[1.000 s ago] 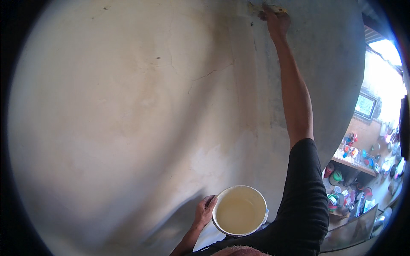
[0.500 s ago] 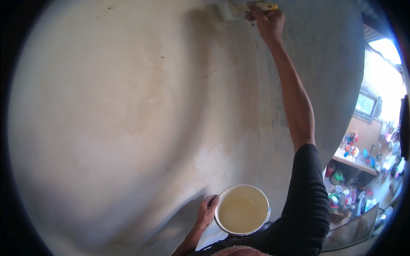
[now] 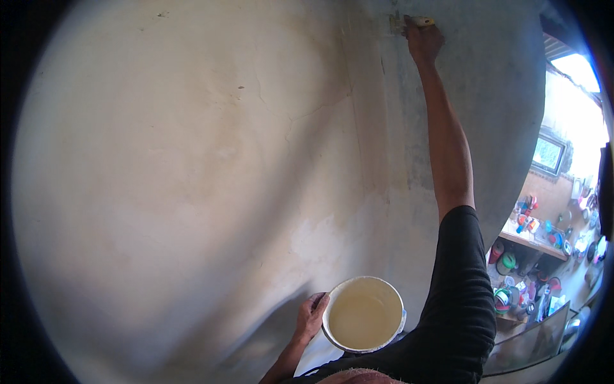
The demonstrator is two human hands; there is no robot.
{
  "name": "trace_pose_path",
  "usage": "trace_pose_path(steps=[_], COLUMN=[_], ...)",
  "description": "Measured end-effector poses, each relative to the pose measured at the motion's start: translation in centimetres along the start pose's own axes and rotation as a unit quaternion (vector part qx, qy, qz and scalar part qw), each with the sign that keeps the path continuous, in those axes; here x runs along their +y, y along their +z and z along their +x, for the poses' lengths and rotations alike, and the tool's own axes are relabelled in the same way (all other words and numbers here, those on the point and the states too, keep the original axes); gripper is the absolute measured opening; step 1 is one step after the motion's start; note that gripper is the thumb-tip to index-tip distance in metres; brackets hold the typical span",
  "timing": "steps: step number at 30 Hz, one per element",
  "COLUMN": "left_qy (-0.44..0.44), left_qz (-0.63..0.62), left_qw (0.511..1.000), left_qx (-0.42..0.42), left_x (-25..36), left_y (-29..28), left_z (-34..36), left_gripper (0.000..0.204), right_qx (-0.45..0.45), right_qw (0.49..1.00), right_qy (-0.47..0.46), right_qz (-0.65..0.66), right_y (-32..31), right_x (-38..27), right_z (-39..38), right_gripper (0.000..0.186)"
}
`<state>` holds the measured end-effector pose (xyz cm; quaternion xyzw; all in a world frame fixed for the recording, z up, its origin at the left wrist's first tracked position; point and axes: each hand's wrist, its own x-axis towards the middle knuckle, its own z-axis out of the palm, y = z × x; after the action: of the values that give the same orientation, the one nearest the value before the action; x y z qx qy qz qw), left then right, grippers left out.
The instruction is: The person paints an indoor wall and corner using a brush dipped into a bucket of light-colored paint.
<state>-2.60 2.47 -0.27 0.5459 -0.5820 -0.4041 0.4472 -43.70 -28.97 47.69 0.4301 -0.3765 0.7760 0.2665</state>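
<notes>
High up at the top right of the wall, my right hand [image 3: 425,43] is closed around the handle of a paintbrush [image 3: 422,22]. The brush points left, its bristles at the wall [image 3: 192,160]; whether they touch it is hard to make out. The wall is pale and patchy, with thin cracks and a greyer strip near the brush. Low in front of me, my left hand [image 3: 312,313] grips the left rim of a white bucket [image 3: 325,320]. Inside the bucket is a cream-coloured liquid [image 3: 364,317]. The fingers behind the rim are partly hidden.
Beyond the wall's right edge a room opens, with a counter [image 3: 534,242] crowded with colourful kitchenware. More containers and a green pot [image 3: 508,260] stand beneath it. A small window [image 3: 548,153] is set in the far wall. A dark flat panel [image 3: 531,345] leans at the lower right.
My right hand has carried the brush to the right and slightly down, from the pale wall onto the greyer strip. The arm's shadow has shifted too. My left hand and the bucket have hardly moved.
</notes>
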Motion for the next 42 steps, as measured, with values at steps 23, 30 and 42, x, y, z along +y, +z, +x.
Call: trace_pose_path(steps=[23,30,42], left_qy=[0.0,-0.058,-0.033], left_qz=[-0.059,-0.098,-0.03], left_qw=[0.998,0.993,0.998], left_qx=[-0.018,-0.036,-0.035], left_x=[1.8,4.5,4.4], left_y=[0.2,-0.7,0.1], left_z=[0.5,0.8,1.6], left_gripper=[0.033,0.038,0.04], right_qx=[-0.44,-0.709,-0.798], right_qw=[0.829,0.671,0.586], right_qy=[0.185,0.195,0.139], right_qz=[0.293,0.093,0.026], right_y=[-26.1,-28.9,-29.8], right_x=[-12.5,-16.2,-14.2], right_z=[-17.7,-32.5,-40.8], right_gripper=[0.018,0.02,0.025])
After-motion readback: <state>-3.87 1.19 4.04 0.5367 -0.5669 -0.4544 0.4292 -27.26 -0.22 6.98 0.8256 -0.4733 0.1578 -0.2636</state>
